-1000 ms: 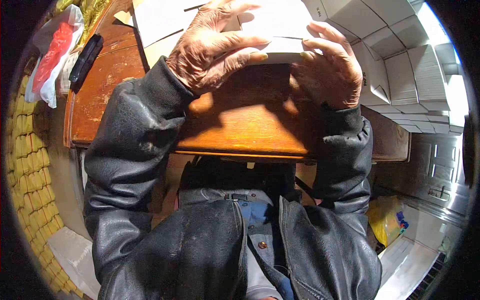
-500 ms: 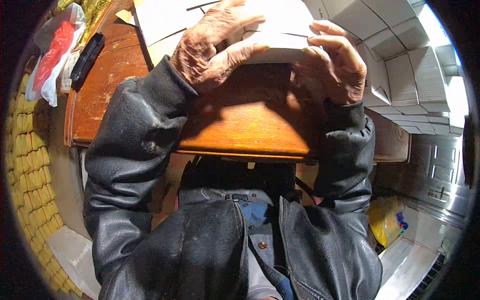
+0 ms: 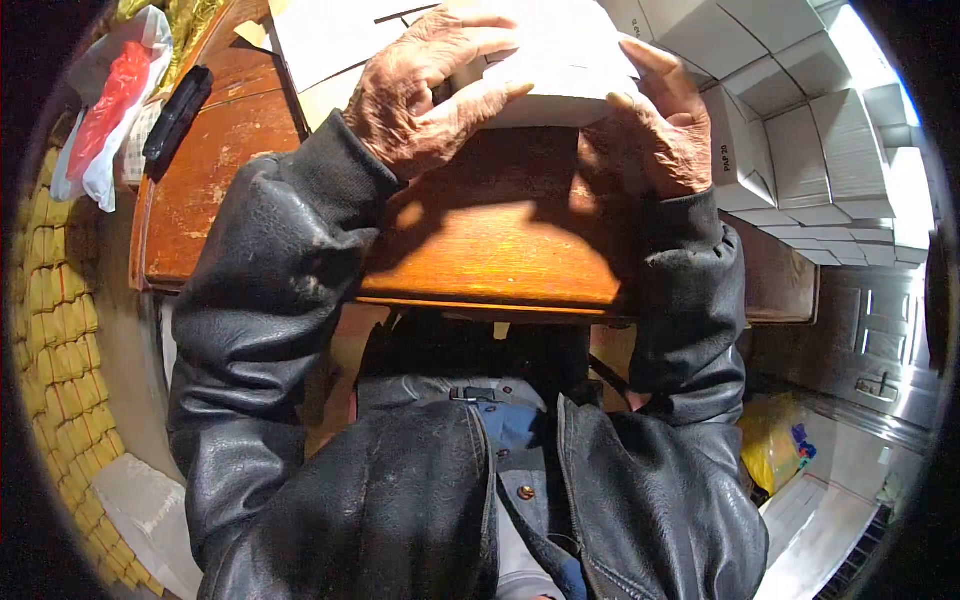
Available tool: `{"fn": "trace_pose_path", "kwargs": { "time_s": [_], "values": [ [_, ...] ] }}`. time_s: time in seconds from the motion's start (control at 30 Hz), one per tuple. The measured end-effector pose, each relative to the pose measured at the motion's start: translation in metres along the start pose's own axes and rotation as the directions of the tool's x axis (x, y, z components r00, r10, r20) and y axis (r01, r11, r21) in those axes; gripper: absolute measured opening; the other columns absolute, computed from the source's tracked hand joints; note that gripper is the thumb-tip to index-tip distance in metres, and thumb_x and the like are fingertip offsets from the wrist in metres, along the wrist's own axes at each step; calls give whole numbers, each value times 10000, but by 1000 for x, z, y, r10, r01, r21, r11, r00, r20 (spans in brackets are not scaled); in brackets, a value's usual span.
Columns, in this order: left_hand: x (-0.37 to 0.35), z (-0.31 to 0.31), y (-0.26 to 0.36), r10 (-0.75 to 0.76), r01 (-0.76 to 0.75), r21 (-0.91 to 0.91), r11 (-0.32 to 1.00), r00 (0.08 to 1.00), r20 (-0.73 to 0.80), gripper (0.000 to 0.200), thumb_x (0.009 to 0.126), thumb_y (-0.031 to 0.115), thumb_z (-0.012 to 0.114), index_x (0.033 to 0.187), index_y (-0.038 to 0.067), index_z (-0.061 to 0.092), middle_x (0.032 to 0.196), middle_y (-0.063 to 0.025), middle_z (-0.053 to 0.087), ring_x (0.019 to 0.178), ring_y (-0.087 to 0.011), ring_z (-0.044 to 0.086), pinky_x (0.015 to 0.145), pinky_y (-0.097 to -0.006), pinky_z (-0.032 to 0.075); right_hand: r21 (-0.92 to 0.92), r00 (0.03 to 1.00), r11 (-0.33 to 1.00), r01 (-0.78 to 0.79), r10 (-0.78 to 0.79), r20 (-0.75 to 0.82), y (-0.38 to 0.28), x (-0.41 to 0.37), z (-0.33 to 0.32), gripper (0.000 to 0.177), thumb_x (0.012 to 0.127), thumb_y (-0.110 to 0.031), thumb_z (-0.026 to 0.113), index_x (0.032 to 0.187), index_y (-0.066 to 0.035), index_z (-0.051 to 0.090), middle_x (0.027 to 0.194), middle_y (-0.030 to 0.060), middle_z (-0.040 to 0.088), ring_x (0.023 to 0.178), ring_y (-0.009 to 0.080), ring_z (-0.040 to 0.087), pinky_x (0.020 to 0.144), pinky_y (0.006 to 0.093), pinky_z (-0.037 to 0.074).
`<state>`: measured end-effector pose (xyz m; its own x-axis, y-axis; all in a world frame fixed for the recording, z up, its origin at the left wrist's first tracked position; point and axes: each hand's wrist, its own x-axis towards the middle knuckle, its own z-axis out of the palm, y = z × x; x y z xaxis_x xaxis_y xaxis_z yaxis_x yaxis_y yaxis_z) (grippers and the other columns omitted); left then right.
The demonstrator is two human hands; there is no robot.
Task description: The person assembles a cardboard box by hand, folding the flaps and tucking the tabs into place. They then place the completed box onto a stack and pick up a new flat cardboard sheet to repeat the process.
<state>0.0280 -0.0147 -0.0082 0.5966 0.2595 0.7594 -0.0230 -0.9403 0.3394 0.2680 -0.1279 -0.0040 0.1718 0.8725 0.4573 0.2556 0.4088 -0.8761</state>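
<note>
Between my hands at the top of the view is a white cardboard box [image 3: 555, 103], brightly lit so that its upper face is washed out. My left hand [image 3: 430, 90] grips it from the left, thumb along the near top edge and fingers over the top. At the right end, my right hand [image 3: 665, 120] holds it with the thumb at the near corner and the fingers around the far side. The box's near face shows as a shaded strip above the brown wooden table [image 3: 480, 260].
White boxes [image 3: 830, 150] are stacked at the right. Flat white card pieces [image 3: 320, 50] lie at upper left. A black object [image 3: 178, 120] and a plastic bag with red contents [image 3: 115, 110] sit by the table's left edge. Yellow bundles [image 3: 65, 350] are piled at far left.
My right hand has shifted slightly left and its fingers have moved along the box's right end. The dark gap along the box's top edge is now barely visible. My left hand has hardly moved.
</note>
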Motion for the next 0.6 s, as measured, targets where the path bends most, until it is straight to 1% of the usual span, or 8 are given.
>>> {"fn": "trace_pose_path", "kwargs": {
  "time_s": [0.07, 0.17, 0.23, 0.33, 0.43, 0.47, 0.57, 0.6],
  "values": [
    [0, -2, 5, -20, 20, 57, 998, 1000, 1, 320, 875, 124, 705, 1175, 19, 665, 1246, -165, 636, 1198, -308, 585, 1046, -408, 439, 108, 1000, 994, -1, -2, 29, 3, 0, -3, 514, 785, -52, 812, 1248, -52, 590, 1244, 119, 647, 1106, 201, 634, 930, 328, 540],
    [0, -2, 4, 7, -8, 74, 997, 1000, 10, 329, 877, 118, 699, 1187, 16, 654, 1243, -169, 637, 1194, -303, 590, 1038, -397, 447, 26, 993, 992, 122, -122, 3, 8, 1, -1, 471, 770, -45, 817, 1197, -36, 620, 1271, 125, 630, 1136, 206, 627, 957, 328, 538],
    [1, -3, 5, 9, -11, 86, 996, 1000, 17, 315, 880, 111, 692, 1178, 13, 658, 1236, -177, 639, 1199, -310, 586, 1040, -401, 445, -16, 991, 991, 131, -131, 8, 7, 2, -2, 441, 766, -46, 819, 1166, -33, 634, 1289, 126, 617, 1156, 212, 620, 975, 335, 533],
    [-1, -3, -4, 30, -34, 133, 991, 999, 26, 465, 843, 191, 752, 1251, 21, 611, 1287, -188, 597, 1195, -320, 583, 1012, -397, 478, -7, 994, 994, 111, -111, 25, 10, 3, -5, 439, 766, -50, 819, 1162, -28, 629, 1308, 125, 601, 1176, 216, 609, 994, 342, 526],
    [3, -2, 8, -78, 88, 115, 989, 993, -86, 630, 808, 259, 748, 1326, -30, 536, 1330, -282, 507, 1245, -417, 498, 1076, -473, 378, 10, 991, 991, 134, -134, 28, 11, 3, -2, 458, 781, -52, 810, 1190, -32, 604, 1301, 119, 602, 1185, 215, 601, 1008, 341, 518],
    [1, 1, 7, -150, 162, 165, 973, 985, -87, 788, 794, 371, 753, 1390, -51, 458, 1395, -309, 440, 1307, -445, 431, 1111, -498, 330, 11, 988, 989, 150, -150, 27, 11, 2, 0, 465, 787, -52, 805, 1201, -35, 594, 1296, 116, 605, 1187, 214, 599, 1012, 340, 515],
    [0, 0, 14, -197, 206, 183, 961, 978, -68, 856, 793, 405, 751, 1405, -86, 407, 1409, -323, 427, 1320, -458, 418, 1124, -504, 317, 141, 996, 986, -92, 92, 5, 1, -1, 2, 470, 822, -54, 780, 1239, -55, 562, 1308, 116, 593, 1175, 215, 603, 1005, 334, 516],
    [-1, 2, 9, -217, 227, 171, 959, 973, -75, 876, 789, 417, 751, 1406, -94, 395, 1413, -329, 420, 1326, -459, 412, 1127, -504, 314, 177, 997, 982, -72, 70, 17, 3, 2, 3, 485, 844, -49, 760, 1278, -68, 545, 1320, 115, 585, 1169, 220, 605, 1005, 341, 511]
  ]
}}
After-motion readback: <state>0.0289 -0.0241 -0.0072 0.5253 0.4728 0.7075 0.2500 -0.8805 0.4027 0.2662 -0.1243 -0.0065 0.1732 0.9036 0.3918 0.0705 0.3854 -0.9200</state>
